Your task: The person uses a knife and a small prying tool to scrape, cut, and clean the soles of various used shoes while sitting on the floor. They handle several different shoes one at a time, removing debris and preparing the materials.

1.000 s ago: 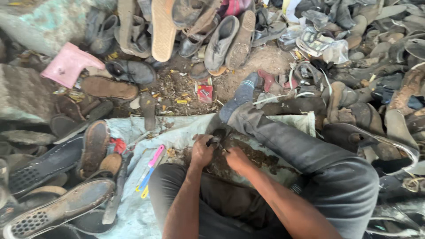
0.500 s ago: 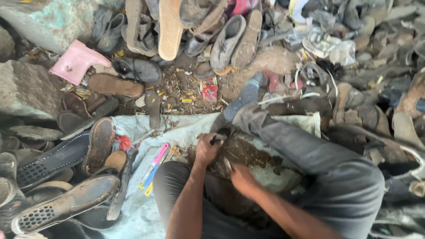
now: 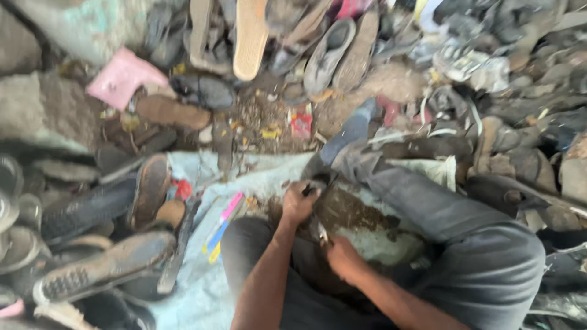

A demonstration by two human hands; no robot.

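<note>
I sit on the ground with my legs in dark grey trousers [image 3: 465, 244] stretched out. My left hand [image 3: 298, 203] grips the edge of a dirty dark brown shoe sole [image 3: 348, 211] that rests between my legs. My right hand [image 3: 343, 256] is closed on a small metal-tipped tool [image 3: 320, 233], its tip against the near edge of the sole. The picture is blurred, so the tool's kind is unclear.
A pale blue sheet [image 3: 257, 177] lies under my legs, with a pink, blue and yellow strip [image 3: 221, 226] on it. Heaps of old shoes and soles surround me: black soles [image 3: 104, 269] at left, a tan sole [image 3: 249, 36] at top, a pink piece [image 3: 125, 76] upper left.
My right hand has slid down and toward me along the sole, away from my left hand. The camera has tilted, shifting the view slightly.
</note>
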